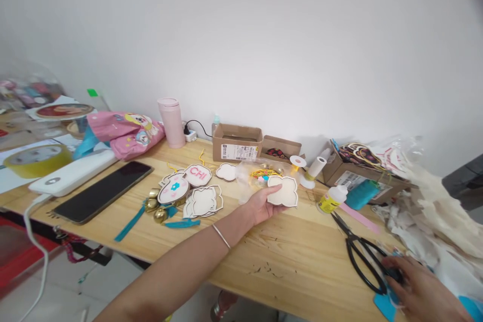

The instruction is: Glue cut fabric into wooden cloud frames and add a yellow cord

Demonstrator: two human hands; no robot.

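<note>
My left hand [260,207] holds a cream, flower-shaped padded piece [284,192] with a dark outline, thumb on its face, above the middle of the table. At the lower right, my right hand [413,282] has its fingers closed around the handle end of black scissors [352,239]. The blades lie on the wood and point away from me. Blue scraps [385,307] lie under that hand. Left of my left hand lie similar pieces: a stack of blank ones [204,202], one marked CHI [198,175], and one with a blue flower [174,189].
Gold bells [160,215] and teal ribbon [130,224] lie front left, near a phone [103,192] and white power bank [71,173]. Behind are a pink tumbler [171,123] and cardboard box [237,143]. A glue bottle [332,198], teal thread spool [363,194] and fabric scraps [433,236] stand right.
</note>
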